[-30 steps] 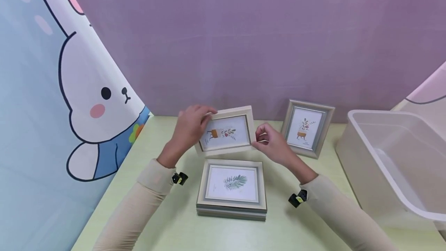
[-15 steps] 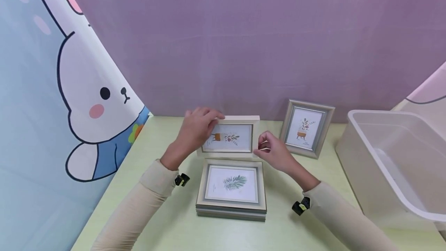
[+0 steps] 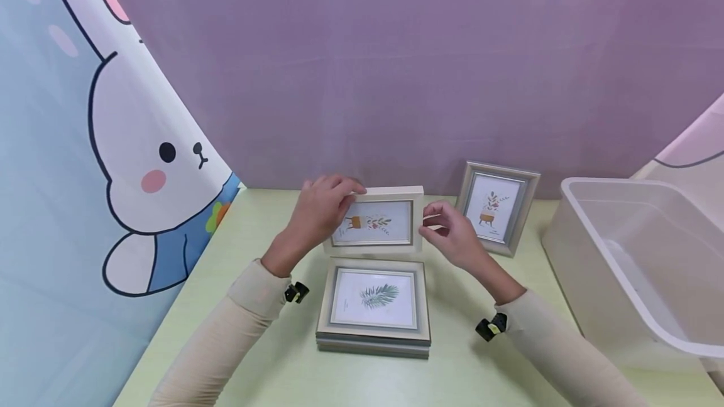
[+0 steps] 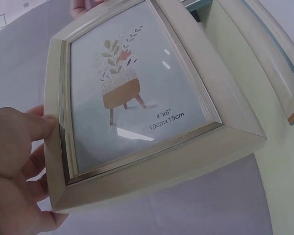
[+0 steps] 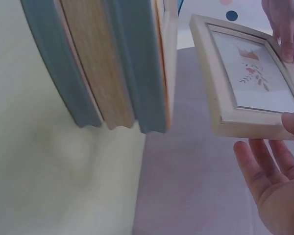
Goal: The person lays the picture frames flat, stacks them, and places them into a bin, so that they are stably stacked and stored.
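Observation:
A cream picture frame stands on its long side behind the frame stack, leaning back, its flowerpot print turned sideways. My left hand grips its upper left part; in the left wrist view the thumb lies on the front border with the fingers behind. Just off the right edge, my right hand has loosely bent fingers. The right wrist view shows its thumb overlapping the frame's edge and the other fingers apart below it. In front lies the stack of frames, a green leaf print on top.
A grey-silver picture frame leans upright at the back right. Right of it stands a translucent white plastic bin. A purple cloth hangs behind the pale table, and a rabbit-patterned cloth hangs on the left.
The cream frame has gone from slanted to level and shifted slightly right with the left hand. The right hand's fingers have moved right, drawing back from the frame's edge.

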### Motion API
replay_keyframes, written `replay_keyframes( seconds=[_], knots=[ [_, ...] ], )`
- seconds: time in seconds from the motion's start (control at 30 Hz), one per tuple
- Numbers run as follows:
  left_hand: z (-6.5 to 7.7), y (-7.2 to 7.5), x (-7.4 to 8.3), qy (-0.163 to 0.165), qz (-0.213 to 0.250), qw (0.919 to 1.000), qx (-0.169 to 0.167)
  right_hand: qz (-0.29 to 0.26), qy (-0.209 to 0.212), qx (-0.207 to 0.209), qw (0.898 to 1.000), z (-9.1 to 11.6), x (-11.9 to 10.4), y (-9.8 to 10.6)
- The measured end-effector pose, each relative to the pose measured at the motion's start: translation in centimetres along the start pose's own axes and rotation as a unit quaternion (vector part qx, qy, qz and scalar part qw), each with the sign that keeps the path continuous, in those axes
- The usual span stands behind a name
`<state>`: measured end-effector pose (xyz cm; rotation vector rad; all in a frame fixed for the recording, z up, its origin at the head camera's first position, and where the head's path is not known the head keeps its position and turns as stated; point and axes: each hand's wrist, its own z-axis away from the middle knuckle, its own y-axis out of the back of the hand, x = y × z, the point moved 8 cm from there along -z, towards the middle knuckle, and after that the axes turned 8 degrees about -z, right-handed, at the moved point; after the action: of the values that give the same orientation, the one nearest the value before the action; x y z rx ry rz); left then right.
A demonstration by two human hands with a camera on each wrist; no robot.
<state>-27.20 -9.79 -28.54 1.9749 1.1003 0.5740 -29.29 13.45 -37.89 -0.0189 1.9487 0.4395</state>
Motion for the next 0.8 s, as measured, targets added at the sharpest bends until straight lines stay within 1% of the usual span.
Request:
replay_keyframes(
  seconds=[0.23, 0.47, 0.6, 0.8],
  knots=[
    [0.0, -0.1, 0.5, -0.010, -0.007, 0.9999, 0.002, -0.019, 0.041, 0.008, 0.999, -0.5, -1.3, 0.7],
    [-0.1, -0.1, 1.2, -0.024, -0.018, 0.9995, 0.009, -0.005, 0.073, 0.010, 0.997, -0.7, -2.4, 0.9],
    [-0.2, 0.0, 1.5, -0.030, -0.022, 0.9992, 0.015, 0.011, 0.080, 0.014, 0.997, -0.6, -2.7, 0.9],
    [-0.1, -0.1, 1.7, -0.033, -0.017, 0.9991, 0.019, 0.034, 0.076, 0.026, 0.996, -0.4, -2.8, 1.1]
  ],
)
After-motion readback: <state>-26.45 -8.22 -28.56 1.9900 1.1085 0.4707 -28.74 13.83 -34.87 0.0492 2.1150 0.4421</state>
